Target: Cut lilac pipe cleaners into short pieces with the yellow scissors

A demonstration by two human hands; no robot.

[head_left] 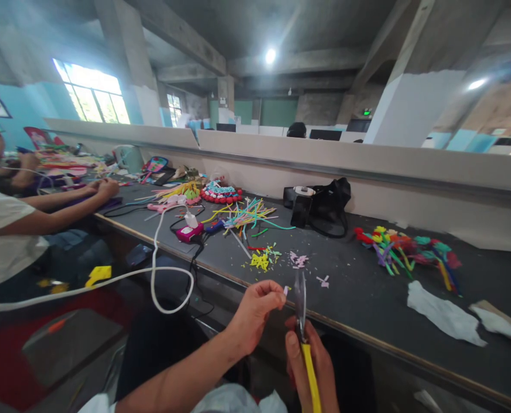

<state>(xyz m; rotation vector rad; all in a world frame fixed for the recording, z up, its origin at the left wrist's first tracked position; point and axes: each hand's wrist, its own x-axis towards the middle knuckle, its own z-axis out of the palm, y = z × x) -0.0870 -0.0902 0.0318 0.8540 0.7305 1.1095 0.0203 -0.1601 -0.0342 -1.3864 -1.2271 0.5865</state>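
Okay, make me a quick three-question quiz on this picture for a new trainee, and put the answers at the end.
1. Which of the person's own hands holds the scissors?
2. True or false: in the picture, the yellow clippings lie to the right of the lilac clippings.
3. What is the left hand pinching? A) a white cable; B) a small pale piece; C) a red ball.

Key: 1. The right hand. 2. False; they lie to the left. 3. B.
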